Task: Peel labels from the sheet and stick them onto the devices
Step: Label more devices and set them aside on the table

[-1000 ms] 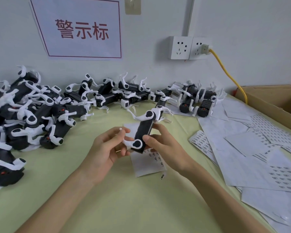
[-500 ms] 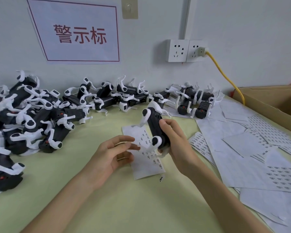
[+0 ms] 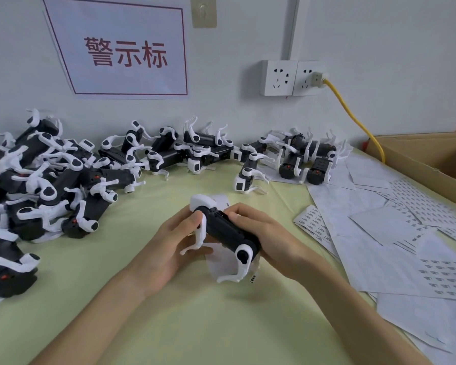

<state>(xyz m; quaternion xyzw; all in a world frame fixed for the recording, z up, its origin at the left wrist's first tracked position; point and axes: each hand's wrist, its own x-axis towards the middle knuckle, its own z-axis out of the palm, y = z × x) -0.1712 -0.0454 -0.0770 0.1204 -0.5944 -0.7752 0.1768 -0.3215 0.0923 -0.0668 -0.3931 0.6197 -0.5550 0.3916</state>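
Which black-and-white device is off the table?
The black-bodied, white-armed device held by left hand and right hand; other devices lie on the pale green table.

Bright, even light, soft shadows (wide-angle bending at edges)

Pale green table: device pile left, label sheets right, cardboard box.

Two hands, one held device, two wall sockets, one sign, one box, one cable.
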